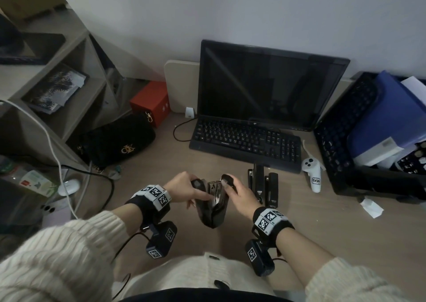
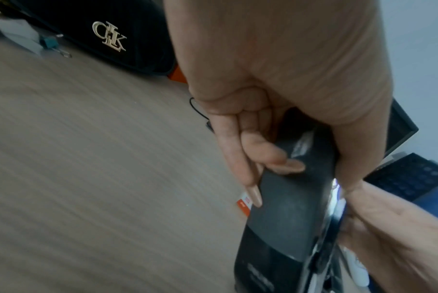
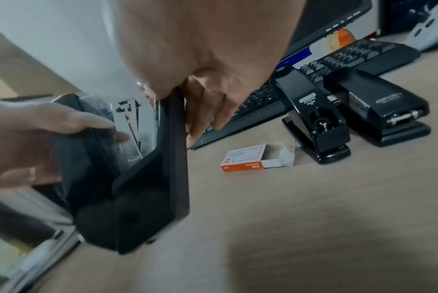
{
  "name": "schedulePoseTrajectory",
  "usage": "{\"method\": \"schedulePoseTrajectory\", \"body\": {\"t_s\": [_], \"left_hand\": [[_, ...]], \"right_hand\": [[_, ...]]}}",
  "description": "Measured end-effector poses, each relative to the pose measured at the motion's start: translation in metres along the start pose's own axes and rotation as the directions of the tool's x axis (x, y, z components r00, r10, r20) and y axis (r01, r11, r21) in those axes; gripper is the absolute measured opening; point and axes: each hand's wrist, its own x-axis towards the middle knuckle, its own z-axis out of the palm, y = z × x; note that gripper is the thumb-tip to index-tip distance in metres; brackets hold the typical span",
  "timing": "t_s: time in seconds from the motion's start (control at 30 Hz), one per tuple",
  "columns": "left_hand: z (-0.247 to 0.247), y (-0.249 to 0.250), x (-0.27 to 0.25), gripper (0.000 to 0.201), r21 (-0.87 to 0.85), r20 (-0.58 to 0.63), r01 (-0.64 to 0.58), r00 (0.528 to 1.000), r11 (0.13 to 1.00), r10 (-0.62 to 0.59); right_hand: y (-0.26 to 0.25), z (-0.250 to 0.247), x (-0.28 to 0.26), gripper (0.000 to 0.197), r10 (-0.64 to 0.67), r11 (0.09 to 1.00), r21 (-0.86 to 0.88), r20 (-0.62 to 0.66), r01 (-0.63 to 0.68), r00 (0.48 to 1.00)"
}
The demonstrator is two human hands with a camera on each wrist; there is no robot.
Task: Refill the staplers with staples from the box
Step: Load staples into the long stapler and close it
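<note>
I hold a black stapler [image 1: 213,206] [image 3: 142,188] spread open above the desk, in front of my body. My left hand [image 1: 193,189] [image 2: 275,69] grips its top cover [image 2: 288,208], fingers curled round the outside. My right hand [image 1: 230,187] [image 3: 200,49] grips the base arm. The silver magazine [image 1: 215,189] [image 3: 130,119] shows between the two halves. A white and orange staple box [image 3: 255,158] lies on the desk with its tray slid out, hidden behind the hands in the head view. Two more black staplers [image 1: 258,181] [image 1: 273,187] [image 3: 313,119] [image 3: 378,107] stand side by side to the right.
A black keyboard [image 1: 246,140] and a dark monitor [image 1: 265,82] sit behind the staplers. A black bag [image 1: 119,140] and a red box [image 1: 149,101] lie at the left, a white controller [image 1: 313,174] and a black crate [image 1: 334,140] at the right. Cables [image 1: 108,181] run at the left.
</note>
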Motion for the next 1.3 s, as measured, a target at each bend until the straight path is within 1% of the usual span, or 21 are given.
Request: {"method": "schedulePoseTrajectory", "body": {"t_s": [0.03,0.1,0.17,0.23,0.27,0.3,0.33,0.4,0.43,0.53,0.57,0.63,0.7,0.77,0.9,0.93,1.0,1.1,1.17,1.23,1.3], "left_hand": [[0.001,0.002,0.0,0.035,-0.037,-0.003,0.002,1.0,0.999,-0.002],[0.005,0.007,0.001,0.04,-0.088,-0.021,0.02,1.0,0.996,-0.022],[0.008,0.011,0.003,0.049,-0.107,-0.065,0.052,0.996,0.993,-0.059],[0.01,0.012,0.004,0.058,-0.109,-0.083,0.084,0.992,0.99,-0.093],[0.01,0.012,0.005,0.062,-0.108,-0.081,0.096,0.991,0.99,-0.105],[0.01,0.013,0.004,0.067,-0.104,-0.079,0.106,0.99,0.989,-0.114],[0.01,0.013,0.004,0.072,-0.098,-0.082,0.116,0.989,0.988,-0.124],[0.011,0.013,0.004,0.079,-0.077,-0.097,0.13,0.986,0.989,-0.137],[0.011,0.013,0.004,0.08,-0.068,-0.1,0.13,0.985,0.989,-0.137],[0.01,0.015,0.004,0.083,-0.065,-0.076,0.13,0.988,0.989,-0.135],[0.01,0.017,0.003,0.084,-0.06,-0.069,0.136,0.988,0.989,-0.14],[0.011,0.021,0.003,0.083,-0.04,-0.053,0.155,0.986,0.987,-0.157],[0.012,0.026,0.003,0.078,-0.015,-0.032,0.17,0.985,0.985,-0.171],[0.013,0.028,0.003,0.071,0.019,-0.032,0.173,0.985,0.985,-0.172],[0.015,0.029,0.003,0.042,0.025,-0.012,0.148,0.989,0.989,-0.148],[0.015,0.029,0.004,0.044,0.015,-0.005,0.145,0.989,0.989,-0.145],[0.016,0.028,0.006,0.064,-0.008,-0.03,0.144,0.989,0.99,-0.144],[0.015,0.027,0.007,0.081,0.024,-0.06,0.129,0.99,0.991,-0.128],[0.013,0.027,0.004,0.08,-0.018,-0.039,0.133,0.99,0.991,-0.134],[0.012,0.029,0.002,0.069,-0.081,0.007,0.135,0.991,0.987,-0.135],[0.012,0.03,0.0,0.066,-0.109,0.036,0.128,0.992,0.986,-0.125]], "right_hand": [[-0.001,0.0,0.001,0.058,0.016,0.992,0.125,-0.003,-0.016,1.0],[0.001,0.005,0.007,0.058,0.104,0.954,0.28,0.022,-0.106,0.994],[0.007,0.011,0.012,0.063,0.185,0.934,0.298,0.062,-0.195,0.981],[0.022,0.016,0.025,0.089,0.206,0.909,0.348,0.105,-0.23,0.973],[0.019,0.014,0.025,0.101,0.213,0.893,0.379,0.118,-0.242,0.97],[0.003,0.008,0.015,0.105,0.213,0.881,0.401,0.142,-0.253,0.967],[-0.007,0.004,0.009,0.097,0.219,0.869,0.416,0.163,-0.268,0.962],[-0.019,0.0,0.002,0.065,0.167,0.858,0.451,0.205,-0.245,0.964],[-0.017,0.0,0.003,0.06,0.141,0.863,0.451,0.217,-0.227,0.966],[-0.014,0.003,0.001,0.085,0.092,0.889,0.42,0.228,-0.183,0.969],[-0.014,0.004,0.0,0.087,0.082,0.898,0.403,0.236,-0.174,0.968],[-0.016,0.003,-0.003,0.085,0.087,0.926,0.336,0.253,-0.172,0.963],[-0.019,0.001,-0.004,0.075,0.096,0.946,0.284,0.211,-0.155,0.973],[-0.021,0.001,-0.006,0.071,0.092,0.949,0.279,0.201,-0.147,0.975],[-0.017,0.006,-0.001,0.075,0.085,0.935,0.327,0.159,-0.134,0.984],[-0.017,0.007,0.0,0.074,0.089,0.931,0.34,0.143,-0.133,0.986],[-0.016,0.009,0.001,0.074,0.09,0.931,0.343,0.115,-0.124,0.989],[-0.011,0.01,0.004,0.075,0.078,0.931,0.348,0.094,-0.106,0.993],[-0.008,0.011,0.006,0.077,0.073,0.934,0.343,0.08,-0.096,0.994],[-0.005,0.011,0.009,0.082,0.075,0.938,0.334,0.059,-0.09,0.995],[-0.001,0.013,0.01,0.086,0.084,0.934,0.343,0.052,-0.097,0.995]]}}
